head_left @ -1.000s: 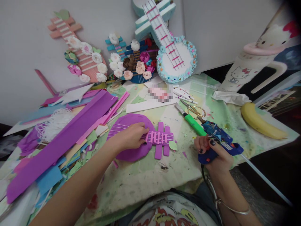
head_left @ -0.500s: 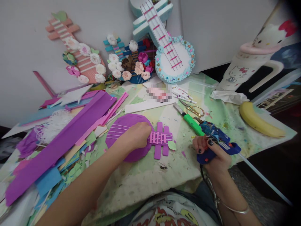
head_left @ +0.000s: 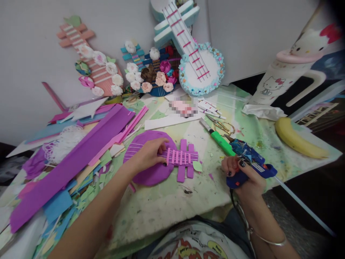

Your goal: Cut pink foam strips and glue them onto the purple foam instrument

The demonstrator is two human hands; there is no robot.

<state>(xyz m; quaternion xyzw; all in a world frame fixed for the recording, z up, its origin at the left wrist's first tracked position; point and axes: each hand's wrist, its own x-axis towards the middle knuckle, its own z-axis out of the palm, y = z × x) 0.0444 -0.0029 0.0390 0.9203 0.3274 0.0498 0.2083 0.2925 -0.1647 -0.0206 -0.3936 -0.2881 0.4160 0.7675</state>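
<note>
In the head view, my left hand (head_left: pixel 149 153) rests over the round body of a purple paper lute model (head_left: pixel 151 176), thumb and fingers apart. Its fingertips are by the nearest of several pink strips (head_left: pixel 168 157) laid across the white strings. A pale green paper leaf (head_left: pixel 197 166) sits at the model's right end. My right hand (head_left: pixel 249 176) grips a blue hot glue gun (head_left: pixel 248 151), its nozzle pointing left and up, away from the model. A long translucent glue stick (head_left: pixel 303 203) sticks out of its back.
A green utility knife (head_left: pixel 221 142) and gold-handled scissors (head_left: pixel 223 126) lie beyond the glue gun. A banana (head_left: pixel 299 142) and tall cup (head_left: pixel 280 79) stand right. Purple paper (head_left: pixel 72 165), white string (head_left: pixel 63 144) and scraps crowd the left. Decorated lute models (head_left: pixel 201 72) lean at the back.
My left hand has loosened from a closed pinch and drawn slightly left, uncovering another pink strip across the strings. My right hand keeps its grip on the glue gun.
</note>
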